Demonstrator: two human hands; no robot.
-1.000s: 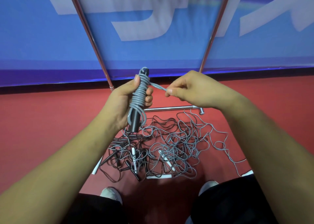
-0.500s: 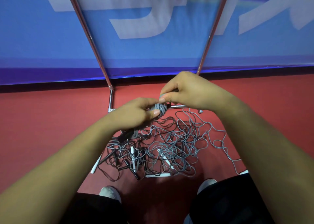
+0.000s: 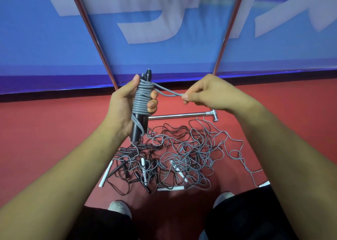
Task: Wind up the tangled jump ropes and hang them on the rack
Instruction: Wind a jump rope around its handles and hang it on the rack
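- The blue banner (image 3: 54,54) with large pale lettering fills the upper half of the view. It meets the red floor (image 3: 40,130) along the floor's far edge.
- The rack (image 3: 92,32) shows as two chrome poles rising in front of the banner and leaning apart. Its chrome base bar (image 3: 182,115) lies on the floor near the far edge and ends in a T-piece on the right.
- Two bare forearms reach in from the lower corners and converge above the middle of the floor.
- The tangled jump ropes (image 3: 184,154) lie in a loose heap on the floor, between the base bar and the person's pale shoes (image 3: 119,206). Grey cord spreads to the right, with thinner black cord and black handles on the left.
- The left hand (image 3: 122,105) is raised, thumb pointing up and fingers curled round the wound jump rope (image 3: 141,101).
- The right hand (image 3: 206,94) is level with the left and apart from it. Thumb and forefinger pinch a loop of grey cord (image 3: 167,92), and the other fingers are curled in.
- The wound rope is grey cord coiled tightly round a pair of black handles (image 3: 137,130). These stand nearly upright, with tips above the thumb and butts below the palm.
- The pinched loop runs from the top of the coil across to the right fingertips.
- One white handle (image 3: 105,174) lies at the heap's left edge, and another (image 3: 170,188) at its near edge.
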